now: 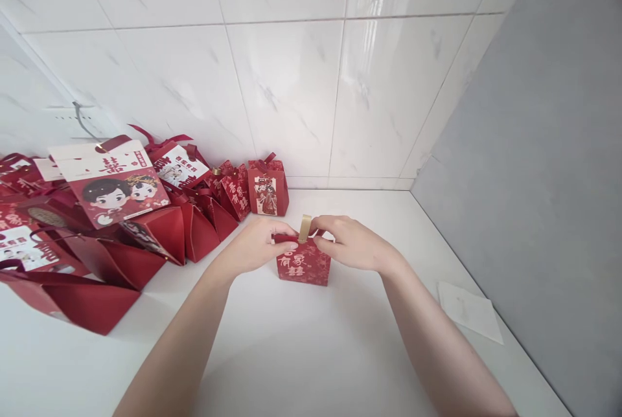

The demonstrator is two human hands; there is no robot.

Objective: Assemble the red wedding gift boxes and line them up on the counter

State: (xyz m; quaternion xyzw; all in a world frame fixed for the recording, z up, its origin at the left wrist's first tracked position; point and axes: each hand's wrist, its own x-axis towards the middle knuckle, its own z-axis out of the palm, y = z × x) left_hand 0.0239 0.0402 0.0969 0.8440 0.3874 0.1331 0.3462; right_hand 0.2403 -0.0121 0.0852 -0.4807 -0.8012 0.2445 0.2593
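Note:
A small red gift box with white characters on its front stands on the white counter in the middle. A gold strip sticks up from its top. My left hand pinches the box's top flap from the left, fingers closed on it. My right hand pinches the top from the right, next to the gold strip. Both forearms reach in from the bottom edge.
A heap of red gift bags and boxes fills the left side, one with a cartoon couple card. Another small red box stands by the tiled wall. A white paper lies at right beside a grey wall.

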